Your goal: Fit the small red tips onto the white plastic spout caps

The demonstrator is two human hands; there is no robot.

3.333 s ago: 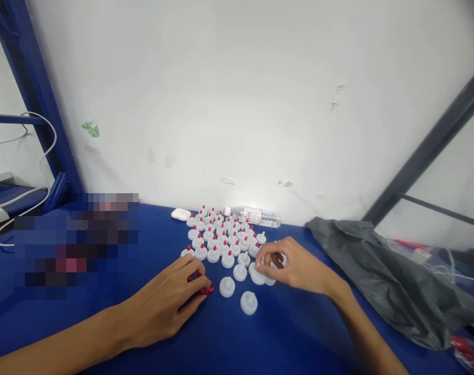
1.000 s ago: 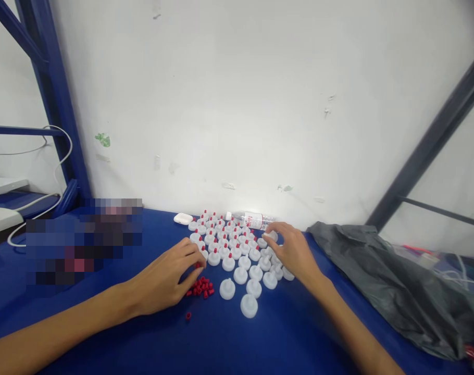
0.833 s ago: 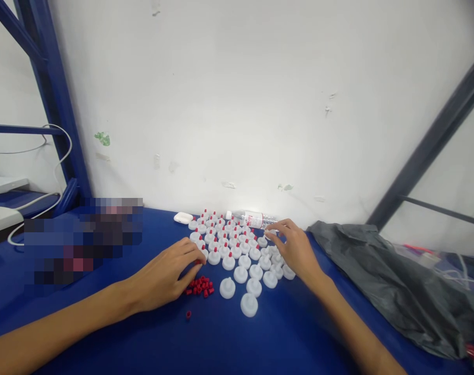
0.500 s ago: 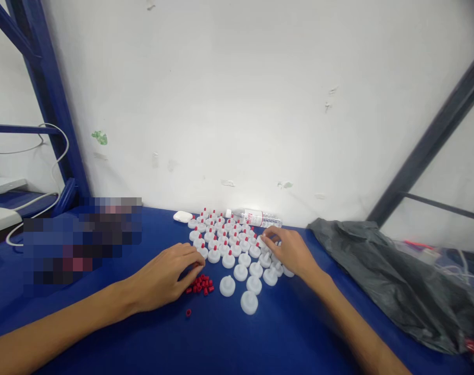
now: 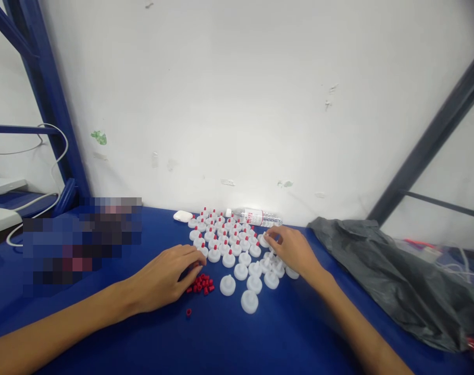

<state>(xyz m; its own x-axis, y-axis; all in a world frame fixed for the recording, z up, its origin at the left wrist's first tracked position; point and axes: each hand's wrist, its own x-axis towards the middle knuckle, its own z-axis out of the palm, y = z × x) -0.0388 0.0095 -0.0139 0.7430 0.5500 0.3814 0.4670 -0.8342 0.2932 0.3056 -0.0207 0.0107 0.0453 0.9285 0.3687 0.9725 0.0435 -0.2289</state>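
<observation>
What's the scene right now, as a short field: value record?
left_hand: left hand beside a pile of small red caps; grip unclear
right_hand: right hand, thumb and finger at a white lid by the group's edge; grip unclear
capped: many white lids with red tips, toward the wall
uncapped: bare white lids, nearer and to the right
stray: single red cap, apart from the pile
behind: clear bottle on its side; white case
right_side: dark grey sheet, crumpled
surface: blue
</observation>
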